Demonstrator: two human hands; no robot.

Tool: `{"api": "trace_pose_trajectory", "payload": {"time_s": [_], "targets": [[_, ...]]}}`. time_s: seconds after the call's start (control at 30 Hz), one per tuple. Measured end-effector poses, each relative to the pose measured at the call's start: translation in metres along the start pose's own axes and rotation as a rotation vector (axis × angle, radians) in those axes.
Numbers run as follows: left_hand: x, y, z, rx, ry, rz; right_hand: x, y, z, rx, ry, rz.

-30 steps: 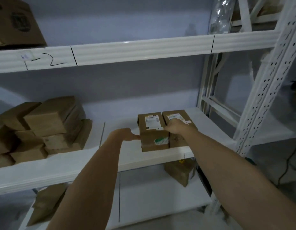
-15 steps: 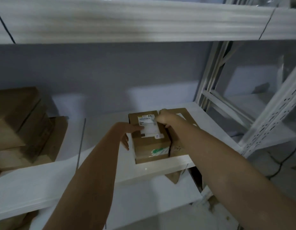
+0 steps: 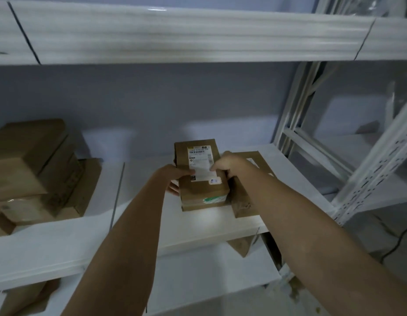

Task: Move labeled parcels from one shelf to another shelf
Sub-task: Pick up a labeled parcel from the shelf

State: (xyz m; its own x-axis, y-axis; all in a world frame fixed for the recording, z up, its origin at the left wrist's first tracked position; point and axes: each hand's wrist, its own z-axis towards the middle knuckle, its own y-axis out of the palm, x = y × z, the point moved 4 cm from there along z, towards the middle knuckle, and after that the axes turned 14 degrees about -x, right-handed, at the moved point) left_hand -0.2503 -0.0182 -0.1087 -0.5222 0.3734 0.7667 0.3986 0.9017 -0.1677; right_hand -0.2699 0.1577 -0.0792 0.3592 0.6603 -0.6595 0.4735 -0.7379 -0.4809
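A brown labeled parcel [image 3: 199,160] with a white shipping label on top is tilted up off the middle white shelf [image 3: 61,233]. My left hand [image 3: 175,180] grips its left side, thumb on the label. My right hand [image 3: 227,164] grips its right side with fingers over the top edge. A second brown labeled parcel [image 3: 248,201] lies flat on the shelf right beside it, partly under my right forearm.
A stack of several brown parcels [image 3: 31,169] fills the left end of the shelf. A white shelf beam [image 3: 175,35] runs overhead. White perforated uprights [image 3: 375,165] stand at the right. Another parcel [image 3: 242,246] sits on the shelf below.
My head has moved closer to the shelf. Both hands have closed on the left parcel, and it has risen and tilted away from the parcel beside it.
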Motion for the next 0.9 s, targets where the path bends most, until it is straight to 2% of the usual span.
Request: {"api": "trace_pose_trajectory", "payload": {"time_s": [0.17, 0.4, 0.6, 0.9], "targets": [[0.016, 0.001, -0.029, 0.13, 0.23, -0.091, -0.01, -0.01, -0.032, 0.103, -0.206, 0.131], [0.019, 0.013, -0.063, 0.203, 0.29, -0.08, -0.008, -0.006, -0.066, 0.114, -0.322, 0.133], [-0.014, -0.007, -0.106, 0.292, 0.318, -0.129, -0.023, 0.029, -0.085, 0.016, -0.41, 0.083], [-0.111, -0.061, -0.216, 0.54, 0.298, -0.176, -0.075, 0.145, -0.113, -0.196, -0.601, 0.003]]}}
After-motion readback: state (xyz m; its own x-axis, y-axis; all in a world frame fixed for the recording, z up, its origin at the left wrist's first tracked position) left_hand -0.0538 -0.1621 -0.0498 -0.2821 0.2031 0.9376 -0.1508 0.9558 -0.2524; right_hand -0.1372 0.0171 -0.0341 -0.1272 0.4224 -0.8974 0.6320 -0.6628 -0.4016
